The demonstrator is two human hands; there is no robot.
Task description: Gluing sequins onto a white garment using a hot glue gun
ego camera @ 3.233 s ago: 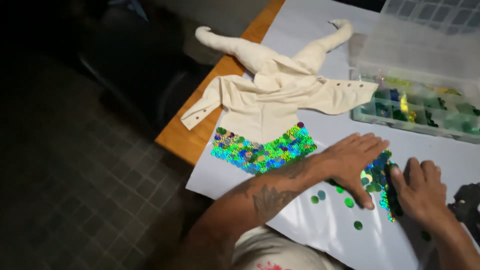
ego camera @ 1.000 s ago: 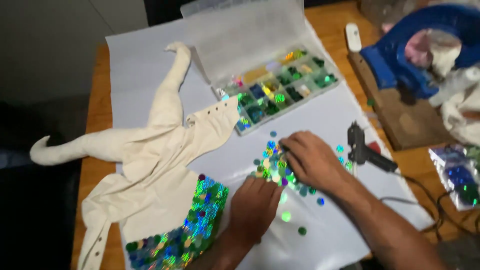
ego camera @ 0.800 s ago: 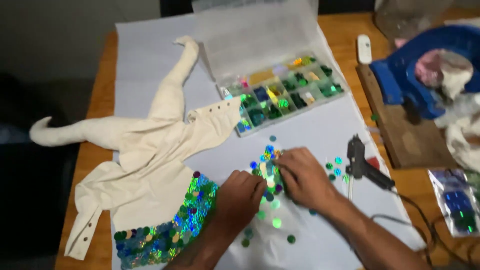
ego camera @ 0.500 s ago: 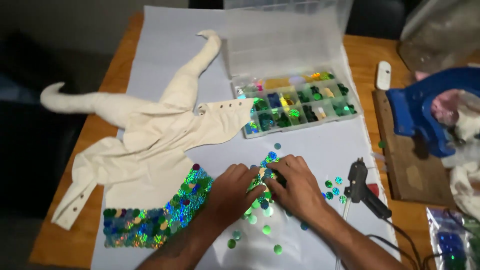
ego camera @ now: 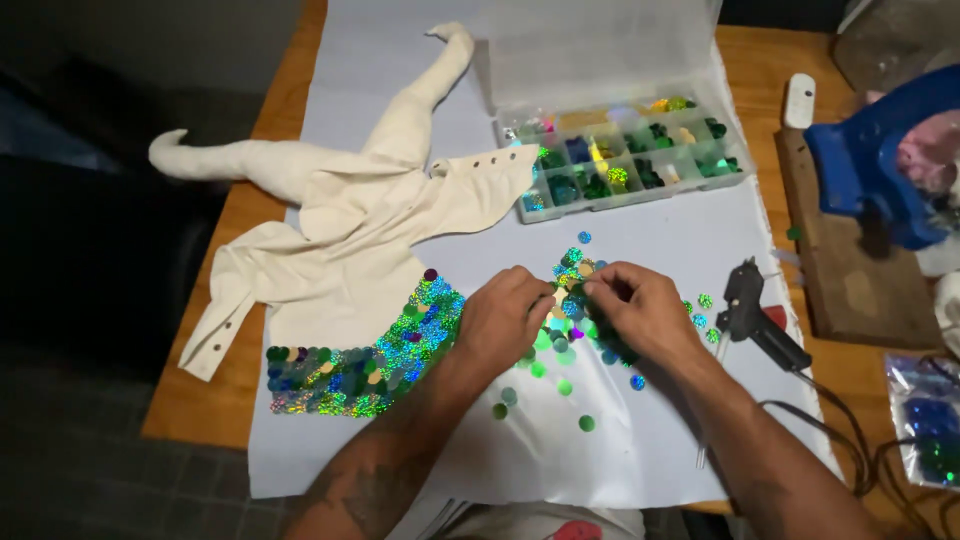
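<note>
My left hand (ego camera: 505, 318) and my right hand (ego camera: 645, 315) meet fingertip to fingertip over a small pile of shiny green and blue round sequins (ego camera: 572, 312) on a white paper sheet (ego camera: 640, 440). Both hands pinch sequins at the top of the pile. Loose sequins (ego camera: 585, 423) lie scattered just in front of the hands. Left of my left hand lies a small cream cloth garment (ego camera: 370, 220) with long sleeves. Its lower edge is covered by a band of overlapping sequins (ego camera: 365, 355).
An open clear organiser box (ego camera: 630, 160) with sequins sorted by colour stands behind the hands. A black glue gun (ego camera: 755, 320) lies right of my right hand, its cable trailing off. Further right are a wooden board (ego camera: 850, 270), a blue object (ego camera: 885, 170) and a plastic bag of sequins (ego camera: 930, 420).
The view has swung and steadied over the table. My hands stayed on the sequin pile and drew closer, fingertips now meeting.
</note>
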